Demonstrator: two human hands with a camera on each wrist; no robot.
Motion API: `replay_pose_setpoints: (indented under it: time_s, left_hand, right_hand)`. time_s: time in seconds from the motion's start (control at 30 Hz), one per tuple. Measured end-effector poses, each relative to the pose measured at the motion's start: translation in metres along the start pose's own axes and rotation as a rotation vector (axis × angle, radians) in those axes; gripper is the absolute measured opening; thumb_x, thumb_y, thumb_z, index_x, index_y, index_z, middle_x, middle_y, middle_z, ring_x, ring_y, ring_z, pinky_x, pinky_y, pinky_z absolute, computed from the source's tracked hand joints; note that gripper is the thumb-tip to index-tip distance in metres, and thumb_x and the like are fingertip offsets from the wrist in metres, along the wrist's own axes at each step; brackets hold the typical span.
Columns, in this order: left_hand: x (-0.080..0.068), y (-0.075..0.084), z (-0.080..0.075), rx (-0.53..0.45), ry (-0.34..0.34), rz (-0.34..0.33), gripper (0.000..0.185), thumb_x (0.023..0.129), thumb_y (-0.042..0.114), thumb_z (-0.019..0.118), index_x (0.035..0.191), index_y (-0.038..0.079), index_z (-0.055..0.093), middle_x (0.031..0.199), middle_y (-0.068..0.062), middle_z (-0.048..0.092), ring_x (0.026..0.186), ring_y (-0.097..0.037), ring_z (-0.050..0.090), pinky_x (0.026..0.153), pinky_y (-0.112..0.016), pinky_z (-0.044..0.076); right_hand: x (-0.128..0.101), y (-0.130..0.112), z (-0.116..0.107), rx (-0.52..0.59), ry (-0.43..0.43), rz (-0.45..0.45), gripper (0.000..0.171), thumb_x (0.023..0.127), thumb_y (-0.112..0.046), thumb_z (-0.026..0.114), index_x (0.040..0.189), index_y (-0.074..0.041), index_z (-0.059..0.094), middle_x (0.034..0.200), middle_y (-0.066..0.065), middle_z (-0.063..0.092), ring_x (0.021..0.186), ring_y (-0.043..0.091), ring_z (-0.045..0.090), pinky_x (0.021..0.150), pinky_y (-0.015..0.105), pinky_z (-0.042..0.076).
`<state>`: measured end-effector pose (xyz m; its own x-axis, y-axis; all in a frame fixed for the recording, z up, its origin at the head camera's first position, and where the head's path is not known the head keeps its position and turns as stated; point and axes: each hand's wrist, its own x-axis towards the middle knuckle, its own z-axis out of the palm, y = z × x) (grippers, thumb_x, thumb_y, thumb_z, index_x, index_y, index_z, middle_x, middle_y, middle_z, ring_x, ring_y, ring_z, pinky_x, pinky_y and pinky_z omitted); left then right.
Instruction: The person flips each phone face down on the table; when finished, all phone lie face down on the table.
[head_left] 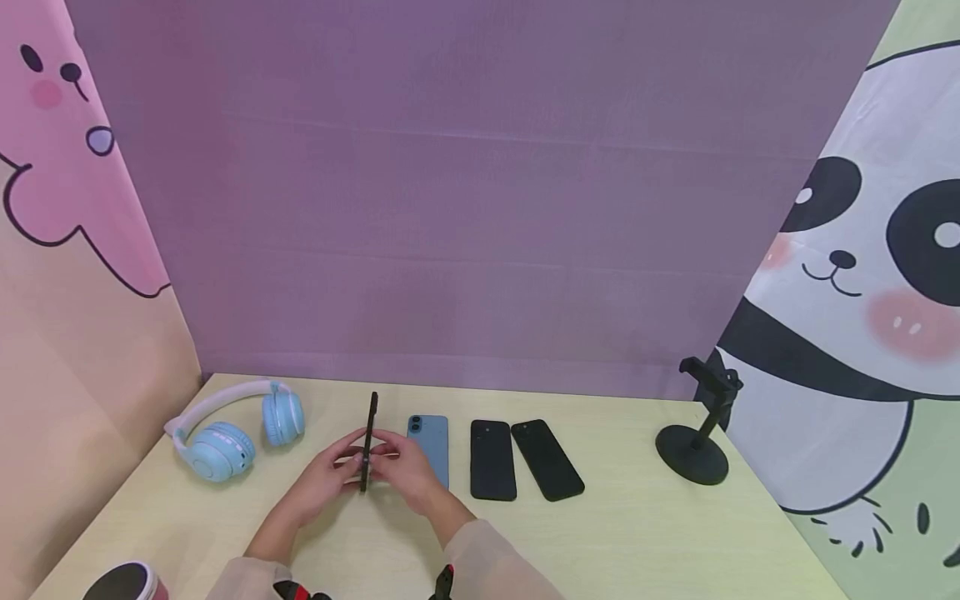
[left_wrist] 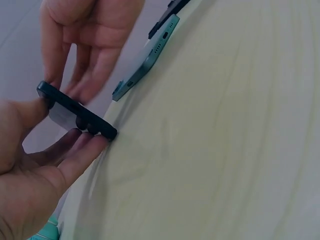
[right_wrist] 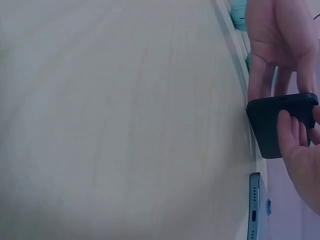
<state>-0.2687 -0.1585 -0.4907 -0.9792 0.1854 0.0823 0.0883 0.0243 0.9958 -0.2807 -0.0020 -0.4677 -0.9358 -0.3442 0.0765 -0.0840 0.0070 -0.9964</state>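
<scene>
In the head view a black phone [head_left: 372, 410] stands on its long edge between my two hands, its thin side facing me. From the left, my left hand [head_left: 321, 482] holds it with thumb and fingertips. My right hand [head_left: 407, 468] grips it from the other side. The left wrist view shows the near end of the phone [left_wrist: 75, 107], with the left thumb at one corner. In the right wrist view, right fingers lie across the dark flat face of the phone [right_wrist: 266, 131]. A blue phone [head_left: 431, 435] lies just right of my right hand, partly hidden by it.
Two black phones [head_left: 492, 460] [head_left: 548, 460] lie further right, one slanted. Blue and lilac headphones [head_left: 219, 450] rest at the left. A black stand [head_left: 692, 454] with a round base is at the table's right. A dark-topped round container [head_left: 120, 583] sits at the lower left.
</scene>
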Motion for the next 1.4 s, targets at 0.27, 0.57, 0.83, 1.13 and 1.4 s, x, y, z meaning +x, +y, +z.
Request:
replay_pose_setpoints:
  time_s: [0.27, 0.57, 0.83, 1.13, 1.4]
  left_hand:
    - [0.000, 0.009, -0.001, 0.038, 0.093, -0.001, 0.045, 0.092, 0.014, 0.053, 0.134, 0.005, 0.041, 0.118, -0.021, 0.046, 0.096, -0.028, 0.057, 0.074, -0.038, 0.049]
    - [-0.002, 0.022, -0.004, 0.318, 0.169, 0.054, 0.039, 0.086, 0.004, 0.058, 0.124, 0.003, 0.052, 0.100, -0.014, 0.058, 0.083, -0.021, 0.060, 0.064, -0.030, 0.051]
    - [-0.007, 0.026, -0.013, 0.572, 0.221, 0.037, 0.035, 0.081, 0.001, 0.054, 0.116, -0.002, 0.057, 0.095, -0.013, 0.061, 0.078, -0.020, 0.057, 0.058, -0.030, 0.046]
    - [-0.011, 0.017, -0.021, 0.667, 0.246, 0.035, 0.037, 0.080, 0.006, 0.065, 0.114, -0.004, 0.057, 0.099, -0.018, 0.060, 0.085, -0.027, 0.057, 0.071, -0.040, 0.047]
    - [-0.010, 0.008, -0.023, 0.668, 0.233, -0.019, 0.042, 0.078, 0.009, 0.069, 0.115, -0.005, 0.056, 0.097, -0.016, 0.060, 0.083, -0.025, 0.057, 0.073, -0.042, 0.045]
  right_hand:
    - [-0.003, 0.002, 0.007, -0.065, 0.005, 0.012, 0.036, 0.089, 0.000, 0.052, 0.125, -0.003, 0.052, 0.097, 0.008, 0.053, 0.080, 0.017, 0.057, 0.072, 0.033, 0.050]
    - [-0.003, 0.006, 0.011, -0.152, -0.012, 0.026, 0.037, 0.088, -0.002, 0.054, 0.125, -0.005, 0.053, 0.095, 0.005, 0.053, 0.076, 0.015, 0.055, 0.066, 0.031, 0.049]
    - [-0.005, 0.005, 0.012, -0.394, 0.041, 0.006, 0.037, 0.083, -0.002, 0.062, 0.119, -0.001, 0.055, 0.092, 0.006, 0.055, 0.080, 0.014, 0.054, 0.066, 0.027, 0.047]
    - [0.000, 0.013, 0.016, -0.498, 0.107, 0.031, 0.039, 0.077, -0.006, 0.069, 0.114, -0.002, 0.059, 0.084, 0.004, 0.058, 0.071, 0.010, 0.053, 0.060, 0.024, 0.045]
    - [0.007, 0.019, 0.018, -0.616, 0.122, 0.049, 0.039, 0.074, -0.009, 0.073, 0.111, -0.002, 0.061, 0.080, 0.000, 0.057, 0.071, 0.010, 0.053, 0.063, 0.025, 0.045]
